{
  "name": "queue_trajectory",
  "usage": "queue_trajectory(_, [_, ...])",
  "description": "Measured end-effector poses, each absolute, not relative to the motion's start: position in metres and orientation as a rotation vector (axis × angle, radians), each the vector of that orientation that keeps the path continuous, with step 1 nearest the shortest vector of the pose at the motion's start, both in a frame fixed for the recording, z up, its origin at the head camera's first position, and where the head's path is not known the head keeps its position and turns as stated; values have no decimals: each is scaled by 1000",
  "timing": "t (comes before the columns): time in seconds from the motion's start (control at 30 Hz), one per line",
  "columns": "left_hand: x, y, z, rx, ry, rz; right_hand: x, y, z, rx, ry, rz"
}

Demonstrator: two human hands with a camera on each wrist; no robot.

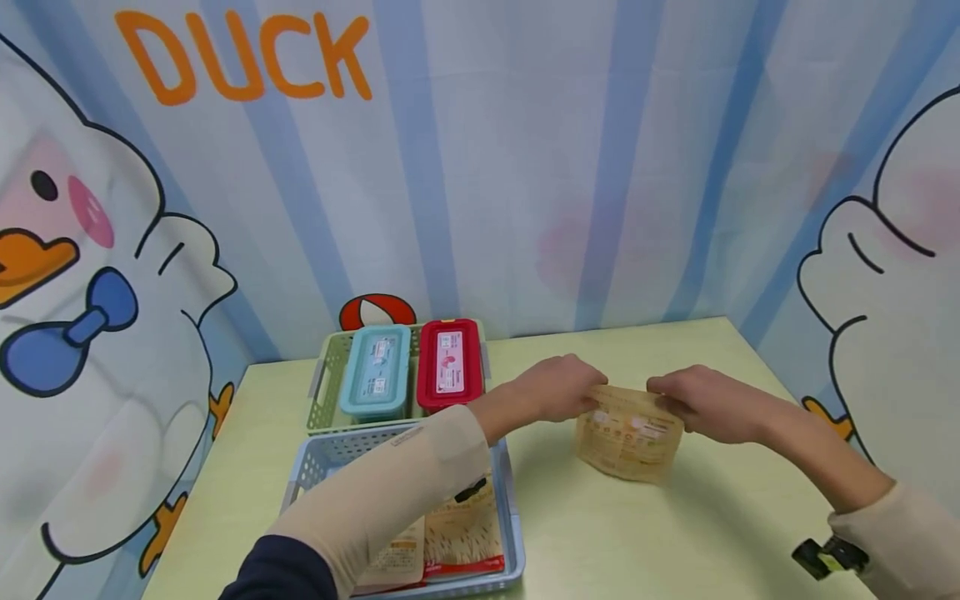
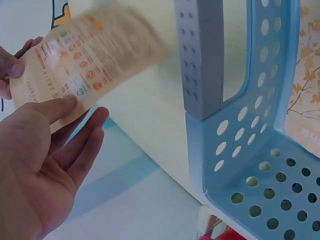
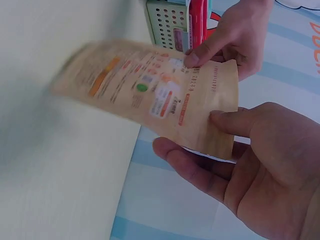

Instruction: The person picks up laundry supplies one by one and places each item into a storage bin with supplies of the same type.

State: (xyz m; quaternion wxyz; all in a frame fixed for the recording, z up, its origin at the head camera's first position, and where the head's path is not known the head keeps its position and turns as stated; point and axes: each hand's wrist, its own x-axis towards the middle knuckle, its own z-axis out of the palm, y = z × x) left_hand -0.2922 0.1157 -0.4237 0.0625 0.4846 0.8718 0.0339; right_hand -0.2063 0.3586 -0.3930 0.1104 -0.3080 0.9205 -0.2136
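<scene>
Both hands hold a flat tan food pouch (image 1: pixel 630 437) by its top edge, over the right part of the table. My left hand (image 1: pixel 558 390) pinches one top corner, its thumb lying on the printed face in the left wrist view. At the opposite corner, my right hand (image 3: pixel 272 160) pinches the pouch between thumb and fingers. The pouch's lower end hangs towards the tabletop. Small print, icons and a white label cover the face seen in the right wrist view.
A blue perforated basket (image 1: pixel 516 542) stands left of the pouch, with packets (image 1: pixel 465 529) inside, partly hidden by my left sleeve. Behind it, a green basket (image 1: pixel 322 400) holds a teal-lidded box (image 1: pixel 378 371) and a red-lidded box (image 1: pixel 450 367). A duck-print curtain (image 1: pixel 510 167) backs the table.
</scene>
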Motion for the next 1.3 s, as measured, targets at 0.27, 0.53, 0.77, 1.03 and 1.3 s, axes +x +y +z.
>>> queue_trajectory(0.27, [-295, 104, -421, 1448, 2634, 282, -209, 357, -394, -936, 2784, -623])
queue_trajectory(0.53, [-298, 93, -418, 1460, 2697, 586, -211, 356, -393, -886, 2987, -691])
queue_trajectory(0.77, [-303, 85, -406, 1387, 2718, 805, -206, 350, -381, -887, 3153, -704])
queue_trajectory(1.03, [-304, 70, -389, 1325, 2780, 957, -205, 344, -377, -760, 3305, -909])
queue_trajectory(1.3, [-298, 57, -376, 1312, 2837, 1176, -206, 338, -375, -625, 3226, -1148])
